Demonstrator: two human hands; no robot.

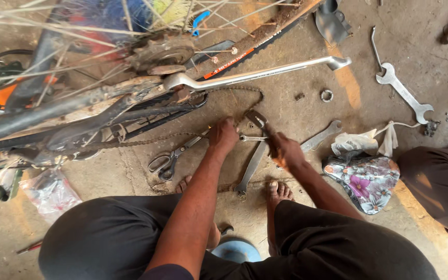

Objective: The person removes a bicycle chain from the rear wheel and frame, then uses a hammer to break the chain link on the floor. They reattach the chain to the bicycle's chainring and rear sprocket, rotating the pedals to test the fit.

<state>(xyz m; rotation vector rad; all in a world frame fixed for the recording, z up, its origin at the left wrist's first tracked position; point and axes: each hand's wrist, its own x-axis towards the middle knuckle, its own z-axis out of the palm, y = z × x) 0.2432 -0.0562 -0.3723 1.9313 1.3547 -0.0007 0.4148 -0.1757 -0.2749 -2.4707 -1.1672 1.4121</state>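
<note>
The chain (182, 136) lies slack on the concrete floor (296, 111) just below the upturned bicycle (79, 103), running from the rear sprocket (162, 54) out to a loop in front of my knees. My left hand (223, 136) presses down on it, fingers curled together over a link and over the end of a small steel tool (252, 138) (a punch or pin, I cannot tell which). My right hand (286, 150) is clamped round the handle of a hammer (259, 122), its head poised just above that spot. I judge I am midway through driving a pin in or out of a link. The next blow wants the link held dead still, the tool square on the pin and my left fingertips clear of the head.

Scissors (167, 162) lie touching the chain at my left, a flat spanner (251, 168) between my feet, another spanner (404, 92) well off to the right.

As for containers: a clear plastic bag (50, 192) sits by my left knee, its contents too blurred to tell. A flowered saddle (367, 179) lies by my right knee, with a crumpled rag (361, 141) touching it.
</note>
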